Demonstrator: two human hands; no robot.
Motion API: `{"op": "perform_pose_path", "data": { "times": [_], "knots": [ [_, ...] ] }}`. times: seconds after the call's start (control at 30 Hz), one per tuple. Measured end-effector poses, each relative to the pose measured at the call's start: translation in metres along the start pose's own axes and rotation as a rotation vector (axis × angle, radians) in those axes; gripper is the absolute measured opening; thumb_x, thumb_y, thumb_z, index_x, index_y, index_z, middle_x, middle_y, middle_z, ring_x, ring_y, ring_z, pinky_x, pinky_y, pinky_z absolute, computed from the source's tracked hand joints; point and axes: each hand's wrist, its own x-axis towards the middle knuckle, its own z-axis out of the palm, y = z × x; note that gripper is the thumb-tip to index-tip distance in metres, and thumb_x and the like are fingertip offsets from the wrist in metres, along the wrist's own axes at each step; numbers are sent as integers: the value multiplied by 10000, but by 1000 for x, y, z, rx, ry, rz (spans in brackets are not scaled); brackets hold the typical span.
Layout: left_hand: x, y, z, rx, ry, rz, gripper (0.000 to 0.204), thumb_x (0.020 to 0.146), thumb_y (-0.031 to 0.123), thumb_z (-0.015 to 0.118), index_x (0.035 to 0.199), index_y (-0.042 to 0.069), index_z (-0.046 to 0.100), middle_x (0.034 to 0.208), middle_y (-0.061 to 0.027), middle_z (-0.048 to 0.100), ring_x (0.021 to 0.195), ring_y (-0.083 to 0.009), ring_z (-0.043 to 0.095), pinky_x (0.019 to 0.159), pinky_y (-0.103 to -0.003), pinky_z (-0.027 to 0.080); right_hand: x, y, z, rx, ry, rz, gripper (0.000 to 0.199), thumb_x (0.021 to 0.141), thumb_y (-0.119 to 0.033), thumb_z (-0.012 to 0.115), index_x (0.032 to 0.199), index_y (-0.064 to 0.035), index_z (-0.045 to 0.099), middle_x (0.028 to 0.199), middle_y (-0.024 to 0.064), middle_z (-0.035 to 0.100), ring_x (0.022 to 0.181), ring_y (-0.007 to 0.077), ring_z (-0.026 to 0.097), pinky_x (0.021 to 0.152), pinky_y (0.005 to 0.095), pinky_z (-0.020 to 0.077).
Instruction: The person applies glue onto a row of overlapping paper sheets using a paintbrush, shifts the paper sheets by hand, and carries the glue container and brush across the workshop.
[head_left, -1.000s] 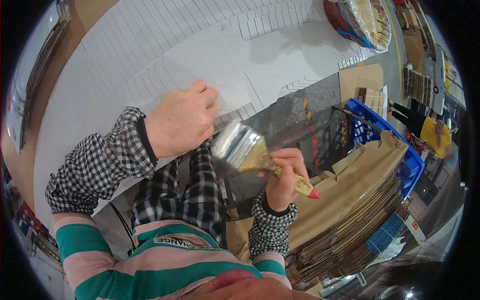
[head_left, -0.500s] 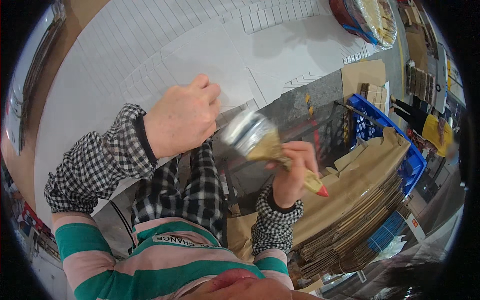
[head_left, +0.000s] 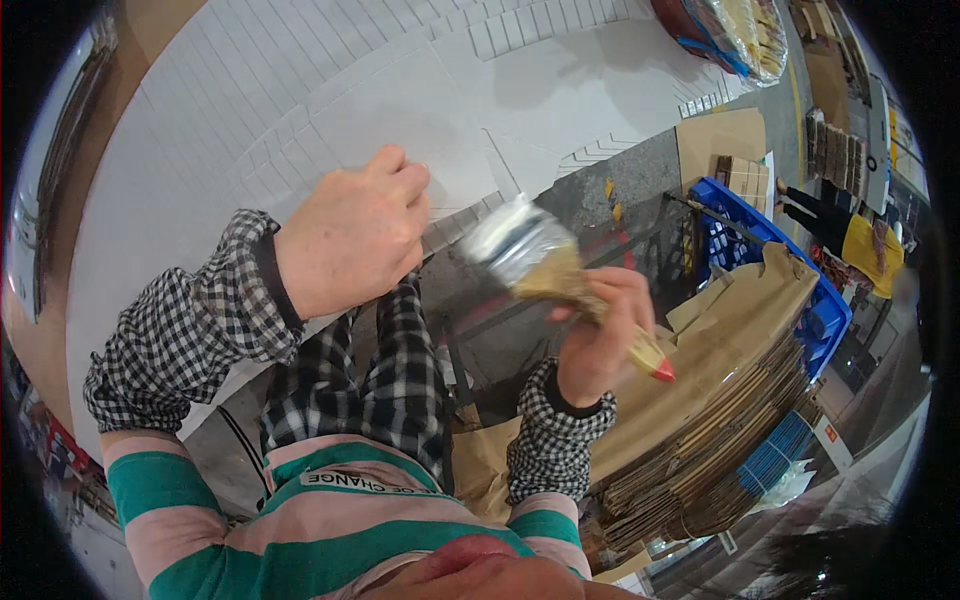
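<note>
Gluing step, we reckon: left hand (head_left: 352,240) fisted, pressing white card sheets (head_left: 300,110) on desk, right hand (head_left: 598,335) clamped on wide brush (head_left: 545,265) held just beside the sheets' edge, next stroke needs bristles flat.

Wide paintbrush (head_left: 560,275): wooden handle, red tip, metal ferrule, pale bristles blurred; held tilted, bristles up-left near sheet edge. White cardboard sheets (head_left: 300,110): flat, scored, overlapping stack on tabletop.
</note>
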Motion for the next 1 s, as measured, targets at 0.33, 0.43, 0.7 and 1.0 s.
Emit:
{"op": "perform_pose_path", "data": {
  "times": [0.33,0.43,0.7,1.0],
  "knots": [
    [1,2,-4,14,-142,-37,253,659,55,603,887,-53,579,1065,-132,531,935,-262,509,681,-326,502,14,-5,6,-154,-317,-155,293,878,-151,417,729,52,567,846,138,551,547,170,541,434,263,460],
    [0,3,-4,-1,-161,-49,268,653,56,604,896,-53,575,1064,-133,531,935,-262,508,691,-327,501,15,-5,5,-61,-129,16,284,871,-174,437,745,48,563,847,133,555,547,171,539,429,264,460],
    [0,2,-1,-1,-173,-46,274,652,61,602,902,-49,572,1062,-131,532,941,-260,511,695,-327,502,15,-5,4,-100,20,64,335,887,-181,406,683,52,535,798,145,557,538,181,539,383,250,431],
    [-1,2,5,45,-117,-14,240,663,66,596,879,-36,575,1014,-117,538,915,-251,514,675,-318,506,5,-4,0,-99,-108,12,311,884,-174,397,716,44,541,826,121,551,556,156,529,388,242,424]
  ]
}}
